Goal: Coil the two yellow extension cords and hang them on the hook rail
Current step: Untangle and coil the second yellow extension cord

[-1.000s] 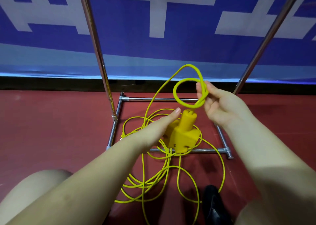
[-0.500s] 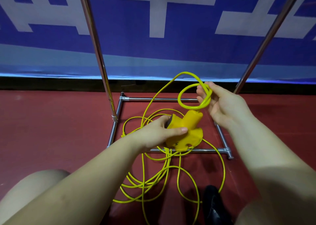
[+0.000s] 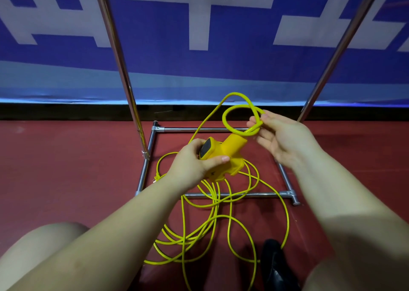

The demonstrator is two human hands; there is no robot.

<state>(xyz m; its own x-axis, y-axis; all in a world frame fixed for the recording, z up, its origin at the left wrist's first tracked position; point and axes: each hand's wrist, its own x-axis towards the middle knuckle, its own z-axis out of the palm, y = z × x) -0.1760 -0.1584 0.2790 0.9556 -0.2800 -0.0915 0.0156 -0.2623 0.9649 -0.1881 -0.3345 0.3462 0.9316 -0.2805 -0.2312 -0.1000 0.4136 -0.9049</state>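
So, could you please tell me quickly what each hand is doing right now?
Left hand: grips the yellow socket block.
Right hand: pinches a small loop of yellow cord just above the block.

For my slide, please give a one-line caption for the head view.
Left hand grips a yellow socket block while right hand pinches a small cord loop above tangled cord on the red floor.

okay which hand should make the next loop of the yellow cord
Probably the left hand: it only grips the socket block, while the right hand already pinches the small coil and should keep it.
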